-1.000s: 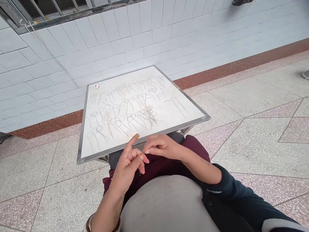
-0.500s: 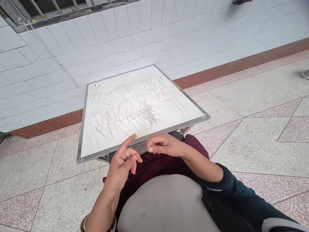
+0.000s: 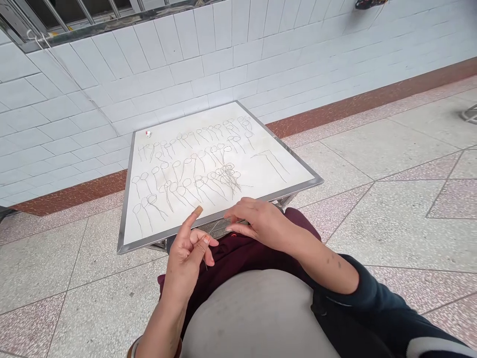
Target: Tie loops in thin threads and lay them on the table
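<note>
My left hand (image 3: 190,251) pinches a thin wire (image 3: 213,227) between thumb and fingers, its index finger stretched out with a tan covering on the tip. From the pinch the wire curves up toward my right hand (image 3: 257,221), and a short end hangs below. My right hand's thumb and fingertips are parted around the wire's far end; whether they touch it is hard to see. On the white table (image 3: 276,186) just beyond lie several thin wire loops (image 3: 178,164) with long tails, set in rough rows, and a tangled bunch (image 3: 230,176) near the middle.
Two long wire pieces (image 3: 274,164) lie at the table's right. A small red-and-white item (image 3: 148,134) sits in its far left corner. The metal-edged table stands against a tiled wall (image 3: 179,64). Below is a speckled stone floor (image 3: 402,219).
My right hand has opened from a pinch, its thumb and fingers now apart. The wire between the hands has come into sight. My left hand has shifted slightly left, still pinching.
</note>
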A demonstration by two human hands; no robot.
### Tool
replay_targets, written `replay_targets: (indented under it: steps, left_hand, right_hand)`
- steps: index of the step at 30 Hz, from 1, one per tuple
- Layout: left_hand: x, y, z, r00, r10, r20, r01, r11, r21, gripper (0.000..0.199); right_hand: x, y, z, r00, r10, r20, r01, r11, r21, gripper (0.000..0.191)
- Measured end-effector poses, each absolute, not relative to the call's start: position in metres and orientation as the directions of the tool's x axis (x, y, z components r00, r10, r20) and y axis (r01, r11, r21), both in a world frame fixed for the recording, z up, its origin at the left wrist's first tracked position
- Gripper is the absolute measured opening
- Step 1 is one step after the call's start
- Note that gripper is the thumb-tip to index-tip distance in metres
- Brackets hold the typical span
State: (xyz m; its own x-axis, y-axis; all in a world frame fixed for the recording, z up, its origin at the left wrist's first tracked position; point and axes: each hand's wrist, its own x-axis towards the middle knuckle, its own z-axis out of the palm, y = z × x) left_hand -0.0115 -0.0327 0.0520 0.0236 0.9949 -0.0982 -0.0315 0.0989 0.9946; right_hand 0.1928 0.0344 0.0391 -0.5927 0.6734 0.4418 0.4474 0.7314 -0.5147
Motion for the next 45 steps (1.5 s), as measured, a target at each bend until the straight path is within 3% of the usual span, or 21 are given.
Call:
replay_targets:
  steps: [5,13,20,24,27,30,33,36,38,42,45]
  left_hand:
    - [-0.009,-0.035,0.047,0.107,0.984,-0.142,-0.103,0.153,0.983,0.058]
    - [-0.01,-0.035,0.042,0.143,0.971,-0.193,-0.156,0.214,0.964,0.057]
    - [-0.017,-0.034,0.045,0.151,0.964,-0.217,-0.239,0.249,0.939,0.064]
    - [-0.026,-0.035,0.053,0.1,0.973,-0.207,-0.286,0.227,0.931,0.066]
    - [-0.027,-0.036,0.057,0.035,0.98,-0.196,-0.296,0.197,0.935,0.065]
    - [-0.023,-0.037,0.058,0.0,0.985,-0.17,-0.281,0.163,0.946,0.062]
    - [-0.019,-0.039,0.057,-0.046,0.988,-0.146,-0.24,0.131,0.962,0.058]
    - [-0.02,-0.04,0.054,-0.071,0.989,-0.127,-0.187,0.112,0.976,0.055]
    - [-0.02,-0.041,0.052,-0.087,0.989,-0.116,-0.148,0.103,0.984,0.055]
    - [-0.017,-0.04,0.047,-0.076,0.99,-0.118,-0.121,0.109,0.987,0.055]
    - [-0.015,-0.038,0.046,-0.004,0.989,-0.15,-0.167,0.147,0.975,0.057]
  right_hand:
    - [0.171,0.029,0.022,-0.554,0.587,0.591,0.343,0.807,-0.481,0.017]
    - [0.163,0.031,0.02,-0.606,0.436,0.665,0.231,0.897,-0.377,0.019]
    - [0.173,0.04,0.014,-0.535,0.555,0.636,0.391,0.831,-0.396,0.017]
    - [0.19,0.051,0.011,-0.388,0.686,0.615,0.529,0.713,-0.461,0.017]
    - [0.196,0.05,0.018,-0.323,0.712,0.624,0.576,0.671,-0.467,0.017]
    - [0.188,0.039,0.028,-0.474,0.64,0.605,0.592,0.74,-0.319,0.018]
    - [0.182,0.033,0.029,-0.617,0.622,0.482,0.641,0.752,-0.15,0.024]
    - [0.189,0.037,0.024,-0.635,0.676,0.373,0.71,0.702,-0.063,0.022]
    - [0.197,0.041,0.022,-0.604,0.704,0.374,0.748,0.662,-0.039,0.02]
    - [0.194,0.038,0.023,-0.559,0.651,0.514,0.681,0.714,-0.165,0.035]
    - [0.175,0.028,0.018,-0.556,0.597,0.578,0.542,0.788,-0.293,0.028]
